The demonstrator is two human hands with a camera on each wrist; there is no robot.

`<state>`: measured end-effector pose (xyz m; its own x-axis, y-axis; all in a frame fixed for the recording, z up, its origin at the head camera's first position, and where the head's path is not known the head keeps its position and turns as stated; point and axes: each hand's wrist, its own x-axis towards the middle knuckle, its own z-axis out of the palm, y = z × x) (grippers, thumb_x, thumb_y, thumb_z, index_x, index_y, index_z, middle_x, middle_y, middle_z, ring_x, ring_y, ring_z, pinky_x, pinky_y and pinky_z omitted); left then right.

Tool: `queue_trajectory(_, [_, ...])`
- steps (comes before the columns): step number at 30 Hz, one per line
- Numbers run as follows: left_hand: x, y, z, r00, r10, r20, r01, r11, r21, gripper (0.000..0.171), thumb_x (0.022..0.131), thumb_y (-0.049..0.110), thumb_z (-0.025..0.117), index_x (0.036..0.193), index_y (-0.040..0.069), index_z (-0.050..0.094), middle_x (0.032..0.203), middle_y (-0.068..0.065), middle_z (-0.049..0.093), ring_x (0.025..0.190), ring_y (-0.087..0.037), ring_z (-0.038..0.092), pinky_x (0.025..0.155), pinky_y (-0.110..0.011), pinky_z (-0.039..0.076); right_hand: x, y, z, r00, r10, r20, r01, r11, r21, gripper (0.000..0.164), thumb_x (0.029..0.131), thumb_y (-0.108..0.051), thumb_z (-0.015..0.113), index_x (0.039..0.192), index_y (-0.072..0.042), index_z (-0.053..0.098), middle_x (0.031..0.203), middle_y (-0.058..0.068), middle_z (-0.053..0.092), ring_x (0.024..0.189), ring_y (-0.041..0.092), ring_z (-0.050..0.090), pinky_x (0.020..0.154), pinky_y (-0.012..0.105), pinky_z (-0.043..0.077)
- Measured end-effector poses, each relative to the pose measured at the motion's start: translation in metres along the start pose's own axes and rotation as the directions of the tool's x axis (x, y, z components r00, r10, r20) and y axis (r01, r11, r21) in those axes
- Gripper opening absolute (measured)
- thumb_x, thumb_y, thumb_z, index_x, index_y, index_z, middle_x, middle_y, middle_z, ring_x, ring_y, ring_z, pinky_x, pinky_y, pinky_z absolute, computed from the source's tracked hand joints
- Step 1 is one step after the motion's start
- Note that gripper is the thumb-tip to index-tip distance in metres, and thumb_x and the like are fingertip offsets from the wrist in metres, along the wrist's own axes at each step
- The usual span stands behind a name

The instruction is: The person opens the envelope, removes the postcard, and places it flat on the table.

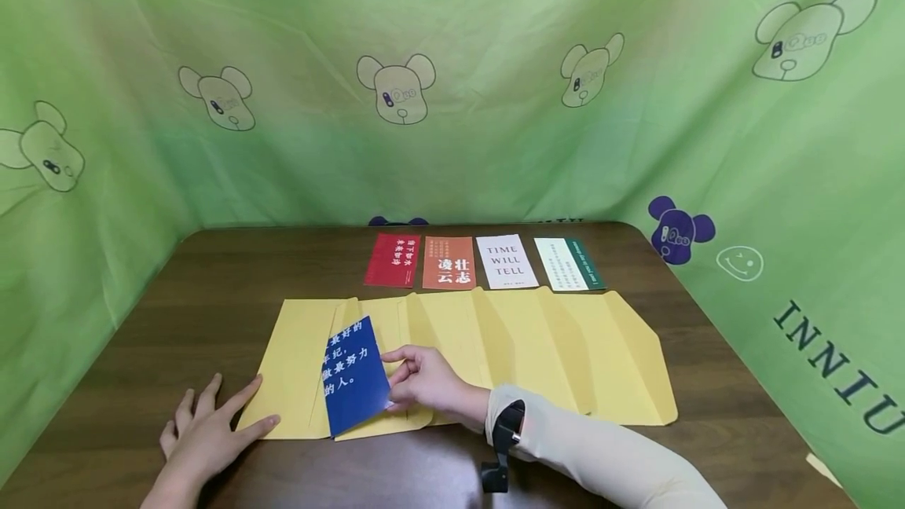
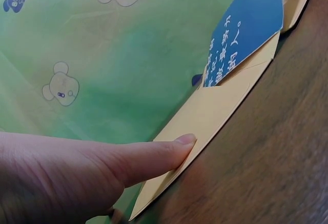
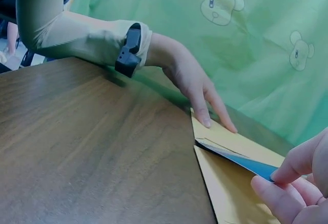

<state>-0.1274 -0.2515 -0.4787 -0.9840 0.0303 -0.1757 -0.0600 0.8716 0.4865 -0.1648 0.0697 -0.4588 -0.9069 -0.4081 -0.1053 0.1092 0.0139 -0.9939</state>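
My right hand [image 1: 433, 380] pinches a dark blue card [image 1: 350, 383] with white Chinese characters by its right edge, between thumb and fingers. The card slants up, and its left end lies inside the mouth of the leftmost yellow envelope [image 1: 291, 368], hiding the start of the writing. Spread out at that envelope's left end, my left hand [image 1: 209, 432] presses its thumb [image 2: 154, 157] on the paper near the lower edge. In the right wrist view the blue card [image 3: 251, 164] appears nearly edge-on, low between the envelope's layers.
Several more yellow envelopes [image 1: 629, 368] overlap in a row to the right, flaps sideways. Behind them lie a red card [image 1: 392, 261], an orange card [image 1: 448, 258], a white card [image 1: 506, 262] and a green-and-white card [image 1: 566, 264]. A green curtain [image 1: 481, 163] surrounds the wooden table [image 1: 212, 281].
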Motion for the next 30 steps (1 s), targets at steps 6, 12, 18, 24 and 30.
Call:
queue_trajectory(6, [0.000, 0.001, -0.001, 1.000, -0.010, 0.011, 0.010, 1.000, 0.006, 0.090, 0.085, 0.069, 0.061, 0.154, 0.014, 0.038, 0.155, -0.036, 0.001, 0.135, -0.065, -0.009, 0.093, -0.082, 0.006, 0.003, -0.003, -0.008, 1.000, 0.010, 0.006, -0.010, 1.000, -0.026, 0.055, 0.074, 0.021, 0.061, 0.128, 0.015, 0.058, 0.077, 0.010, 0.069, 0.065, 0.014, 0.067, 0.066, 0.039, 0.060])
queue_trajectory(12, [0.000, 0.003, -0.002, 0.999, -0.022, 0.029, 0.023, 1.000, -0.006, 0.090, 0.086, 0.068, 0.061, 0.154, 0.014, 0.037, 0.156, -0.035, -0.001, 0.136, -0.064, -0.011, 0.093, -0.082, 0.005, 0.005, -0.007, -0.016, 1.000, 0.019, 0.004, -0.018, 0.997, -0.069, 0.053, 0.075, 0.018, 0.060, 0.127, 0.013, 0.060, 0.075, 0.007, 0.067, 0.059, 0.013, 0.067, 0.063, 0.037, 0.060])
queue_trajectory(18, [0.001, 0.003, -0.001, 1.000, -0.015, 0.020, 0.015, 1.000, -0.008, 0.090, 0.086, 0.068, 0.061, 0.154, 0.015, 0.037, 0.156, -0.034, -0.001, 0.137, -0.063, -0.011, 0.093, -0.081, 0.006, 0.008, -0.008, -0.026, 1.000, 0.023, -0.013, -0.024, 0.995, -0.100, 0.052, 0.074, 0.018, 0.063, 0.126, 0.012, 0.062, 0.076, 0.015, 0.068, 0.060, 0.013, 0.066, 0.062, 0.034, 0.059])
queue_trajectory(24, [0.000, 0.003, -0.001, 1.000, -0.017, 0.021, 0.017, 1.000, -0.007, 0.089, 0.086, 0.066, 0.062, 0.155, 0.015, 0.037, 0.157, -0.034, -0.002, 0.137, -0.063, -0.012, 0.093, -0.081, 0.007, 0.010, -0.011, -0.034, 1.000, 0.019, -0.001, -0.019, 0.994, -0.106, 0.052, 0.074, 0.019, 0.062, 0.126, 0.013, 0.061, 0.076, 0.015, 0.066, 0.060, 0.013, 0.065, 0.062, 0.037, 0.060])
queue_trajectory(30, [-0.002, 0.004, -0.002, 1.000, -0.019, 0.016, 0.020, 1.000, -0.007, 0.089, 0.086, 0.066, 0.062, 0.154, 0.014, 0.037, 0.157, -0.034, -0.002, 0.137, -0.062, -0.012, 0.094, -0.081, 0.006, 0.011, -0.017, -0.042, 1.000, -0.007, -0.004, 0.006, 0.994, -0.109, 0.052, 0.075, 0.020, 0.062, 0.126, 0.015, 0.060, 0.074, 0.008, 0.065, 0.058, 0.012, 0.064, 0.061, 0.038, 0.060])
